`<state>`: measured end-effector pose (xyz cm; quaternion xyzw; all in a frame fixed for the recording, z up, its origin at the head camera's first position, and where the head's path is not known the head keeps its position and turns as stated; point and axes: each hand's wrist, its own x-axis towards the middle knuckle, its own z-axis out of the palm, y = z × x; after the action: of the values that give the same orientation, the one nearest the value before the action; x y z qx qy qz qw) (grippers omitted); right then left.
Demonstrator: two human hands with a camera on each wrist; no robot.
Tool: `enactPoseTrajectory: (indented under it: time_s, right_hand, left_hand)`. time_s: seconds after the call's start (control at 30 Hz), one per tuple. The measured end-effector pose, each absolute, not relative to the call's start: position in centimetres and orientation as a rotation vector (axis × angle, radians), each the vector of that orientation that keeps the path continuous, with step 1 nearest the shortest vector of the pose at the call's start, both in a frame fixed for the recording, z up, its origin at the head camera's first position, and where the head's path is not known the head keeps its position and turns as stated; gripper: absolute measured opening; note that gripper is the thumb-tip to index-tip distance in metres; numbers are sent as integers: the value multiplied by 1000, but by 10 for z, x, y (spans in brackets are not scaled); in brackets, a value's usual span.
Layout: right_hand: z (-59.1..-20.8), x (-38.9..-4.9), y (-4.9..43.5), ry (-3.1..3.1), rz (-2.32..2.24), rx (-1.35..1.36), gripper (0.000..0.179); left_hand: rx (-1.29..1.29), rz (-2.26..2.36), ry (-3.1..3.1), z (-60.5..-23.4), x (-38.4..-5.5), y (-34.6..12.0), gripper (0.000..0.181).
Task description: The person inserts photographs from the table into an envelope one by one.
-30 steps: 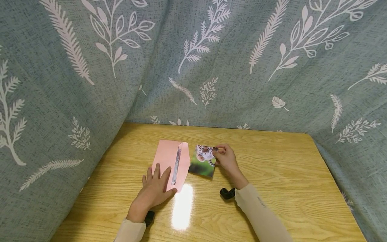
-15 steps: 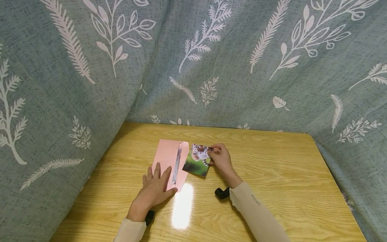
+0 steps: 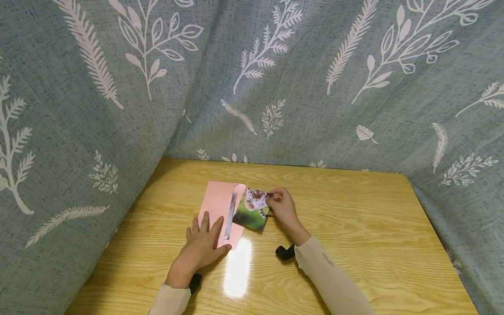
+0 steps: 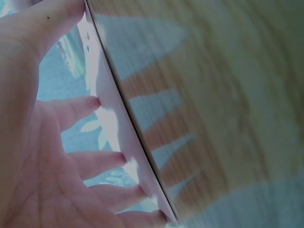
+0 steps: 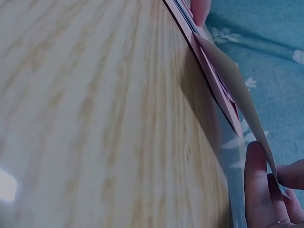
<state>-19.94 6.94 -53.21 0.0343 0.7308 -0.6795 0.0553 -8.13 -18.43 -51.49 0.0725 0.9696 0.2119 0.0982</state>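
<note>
A pink envelope (image 3: pixel 216 197) lies on the wooden table, its flap folded out to the right and a strip of a picture showing in its mouth. My left hand (image 3: pixel 204 245) rests on its near part, fingers spread and straight; in the left wrist view the fingertips (image 4: pixel 118 159) press along the pink paper. Between thumb and fingers my right hand (image 3: pixel 284 211) pinches the right edge of a tiger photo card (image 3: pixel 252 214). The card's left side overlaps the flap, beside the envelope's mouth. In the right wrist view the card (image 5: pixel 237 90) tilts, its far end at the envelope (image 5: pixel 213 80).
The wooden table (image 3: pixel 354 218) extends to the right and toward the front. A blue-green leaf-patterned cloth (image 3: pixel 299 109) hangs around its back and sides. Black wrist-worn devices (image 3: pixel 285 252) sit under both wrists. A bright light reflection falls on the table in front of the envelope.
My right hand has moved left with the photo card, from beside the envelope to over its flap. The left hand and the envelope have stayed in place.
</note>
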Motion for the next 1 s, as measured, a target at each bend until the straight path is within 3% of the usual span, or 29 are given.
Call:
enactPoseTrajectory:
  time_s: [1.0]
  right_hand:
    - [-534,-198,48,2221,-1935,30,27]
  left_hand:
    - [209,632,2870,-515,-81,-185,87]
